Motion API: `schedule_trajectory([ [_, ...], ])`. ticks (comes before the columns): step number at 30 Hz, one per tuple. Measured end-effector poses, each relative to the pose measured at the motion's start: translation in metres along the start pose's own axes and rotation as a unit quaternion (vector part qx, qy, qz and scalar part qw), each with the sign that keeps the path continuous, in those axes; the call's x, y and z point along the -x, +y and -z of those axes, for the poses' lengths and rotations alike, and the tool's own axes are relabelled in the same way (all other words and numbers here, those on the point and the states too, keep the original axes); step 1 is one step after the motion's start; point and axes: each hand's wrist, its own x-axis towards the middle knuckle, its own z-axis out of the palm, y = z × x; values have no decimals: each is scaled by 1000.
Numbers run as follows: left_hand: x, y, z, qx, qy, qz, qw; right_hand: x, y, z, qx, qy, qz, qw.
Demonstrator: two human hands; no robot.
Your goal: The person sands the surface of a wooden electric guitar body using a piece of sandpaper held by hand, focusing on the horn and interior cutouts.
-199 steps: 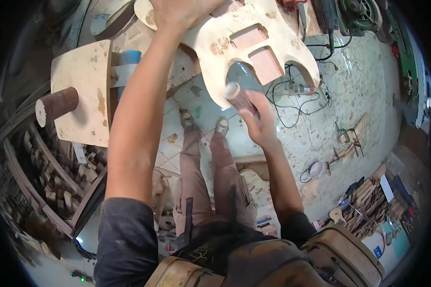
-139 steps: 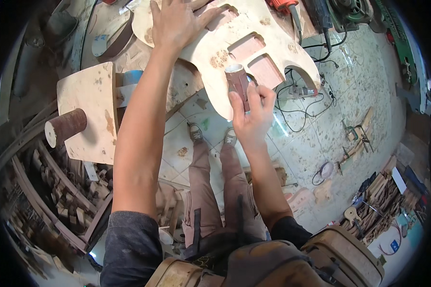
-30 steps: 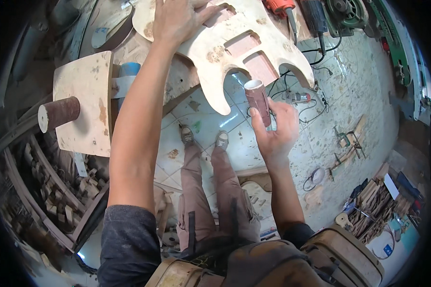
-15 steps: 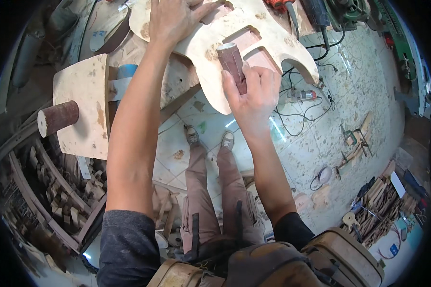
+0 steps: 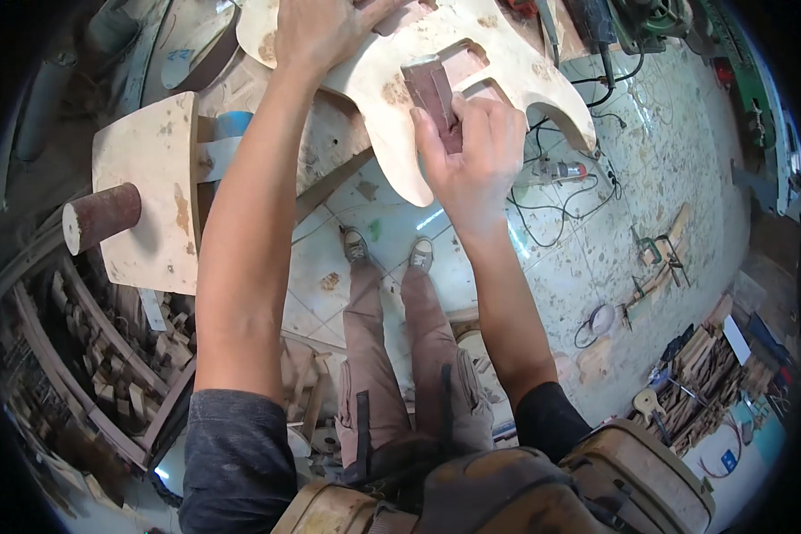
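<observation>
Right hand (image 5: pixel 479 158) grip wrapped round sandpaper-covered tube (image 5: pixel 431 91) over electric guitar body (image 5: pixel 384 116) overhanging table's (image 5: pixel 336 142) near edge, left hand (image 5: pixel 322 34) on body (grip unclear, fingers cropped).

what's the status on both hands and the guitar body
Left hand on guitar body. Right hand gripping brown cylinder at body's near edge, contact unclear. Dark power tool beside body, apart from both hands.

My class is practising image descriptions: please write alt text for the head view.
A person's right grip holds a reddish-brown cylinder at the curved edge of a pale guitar-shaped wooden body, while the left grip rests on it. At left, a similar cylinder projects from a wooden panel; cables lie on the floor at right.
</observation>
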Motion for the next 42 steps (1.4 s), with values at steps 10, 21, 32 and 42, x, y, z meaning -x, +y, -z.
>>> schedule_trajectory([
  [10,-5,-3,-3,16,14,13,1000,13,11,0,-4,-15,11,1000],
  [21,-3,4,7,28,-15,30,999,37,6,33,-38,-61,-32,997],
  [32,0,2,3,31,7,9,999,16,8,7,-13,-25,5,1000],
  [42,-5,2,6,40,7,7,999,59,18,49,-26,-137,-45,989],
])
